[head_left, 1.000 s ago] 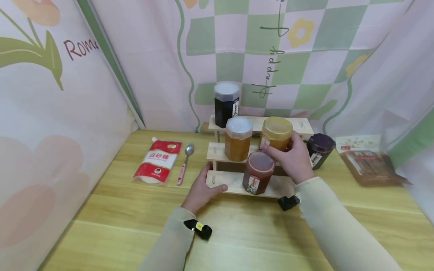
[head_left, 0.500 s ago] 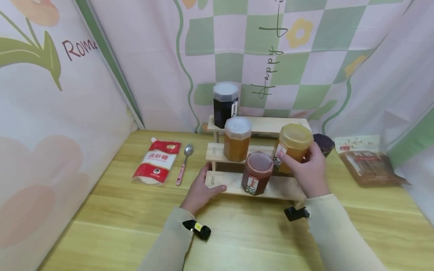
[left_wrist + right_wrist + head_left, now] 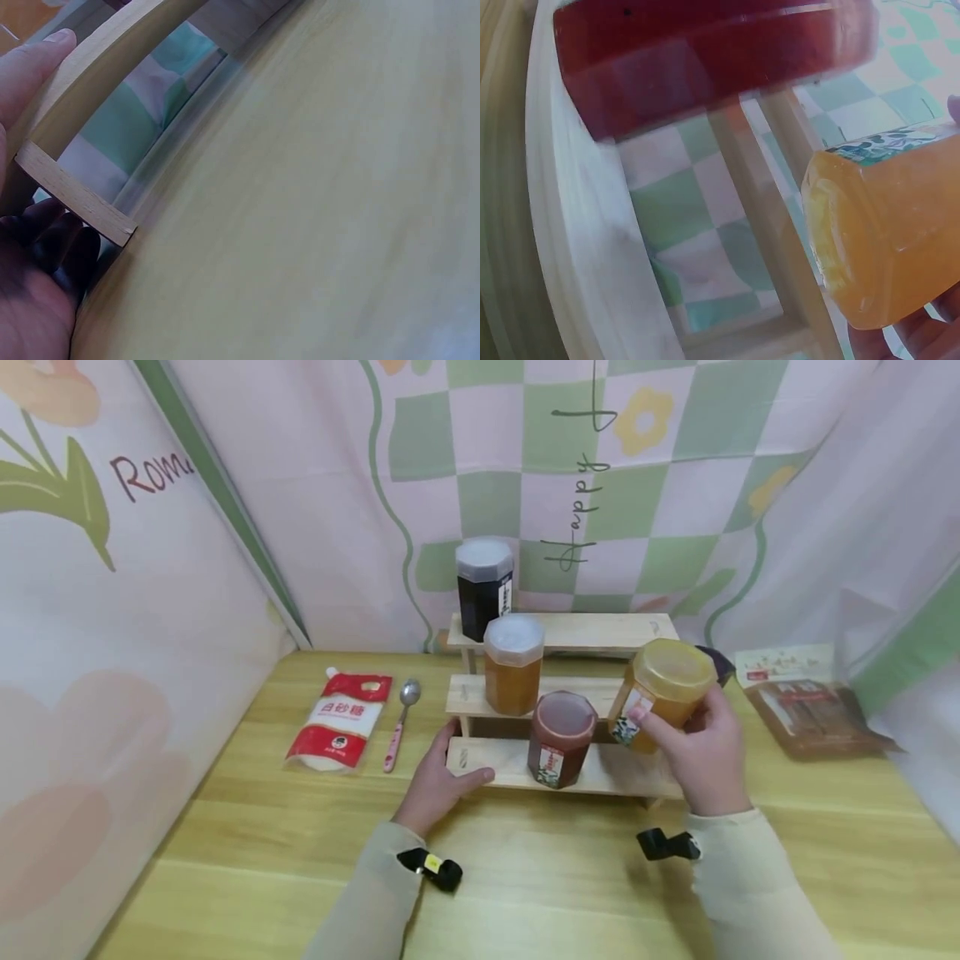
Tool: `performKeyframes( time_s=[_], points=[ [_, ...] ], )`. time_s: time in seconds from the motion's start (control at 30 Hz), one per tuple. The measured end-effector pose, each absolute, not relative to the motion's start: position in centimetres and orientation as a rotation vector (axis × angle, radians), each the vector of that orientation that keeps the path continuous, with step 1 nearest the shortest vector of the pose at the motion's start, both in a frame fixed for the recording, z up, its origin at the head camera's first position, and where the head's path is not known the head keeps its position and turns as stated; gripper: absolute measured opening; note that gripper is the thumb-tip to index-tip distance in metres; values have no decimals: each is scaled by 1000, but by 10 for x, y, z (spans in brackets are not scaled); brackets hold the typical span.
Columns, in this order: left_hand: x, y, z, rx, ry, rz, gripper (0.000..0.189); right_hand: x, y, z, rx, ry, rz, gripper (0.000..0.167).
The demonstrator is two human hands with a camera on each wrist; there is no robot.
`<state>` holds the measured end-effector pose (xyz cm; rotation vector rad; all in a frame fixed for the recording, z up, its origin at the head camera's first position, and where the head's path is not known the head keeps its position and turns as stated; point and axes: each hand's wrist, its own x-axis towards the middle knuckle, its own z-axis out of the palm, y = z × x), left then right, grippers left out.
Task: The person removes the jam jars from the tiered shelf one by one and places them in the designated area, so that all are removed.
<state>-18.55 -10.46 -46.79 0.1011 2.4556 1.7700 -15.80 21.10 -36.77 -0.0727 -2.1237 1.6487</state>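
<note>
A three-step wooden rack (image 3: 600, 628) stands on the table. My left hand (image 3: 435, 789) grips the left end of its lowest step, thumb on top and fingers curled below, as the left wrist view shows. My right hand (image 3: 711, 756) holds a yellow-lidded jar of amber contents (image 3: 663, 685), tilted, over the right part of the rack. In the right wrist view this jar's base faces the steps, apart from them. A red-brown jar (image 3: 562, 739) stands on the lowest step, an amber jar with a whitish lid (image 3: 513, 668) on the middle one, a black jar (image 3: 483, 593) on top.
Left of the rack lie a red-and-white bag of white sugar (image 3: 337, 722) and a spoon with a pink handle (image 3: 401, 727). A dark jar (image 3: 720, 664) is mostly hidden behind my right hand. Further right is a brown food packet (image 3: 817, 714). Patterned curtains (image 3: 577, 468) hang behind.
My right hand has lifted the yellow-lidded jar off the middle step and carried it right and toward me. My left hand keeps its grip. The head view has shifted slightly.
</note>
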Motion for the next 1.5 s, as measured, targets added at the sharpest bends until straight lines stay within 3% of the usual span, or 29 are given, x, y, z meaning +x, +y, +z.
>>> performKeyframes(
  time_s=[0.57,1.07,1.5],
  points=[
    [-187,-108,-470,120,2448,1790,112,-154,246,-372,-238,-2111,1573,66],
    [-187,-106,-471,104,2431,1803,112,-155,280,-368,-540,-2013,1660,74],
    [-187,-106,-470,113,2451,1788,112,-166,302,-393,-688,-2013,1699,77]
  ],
)
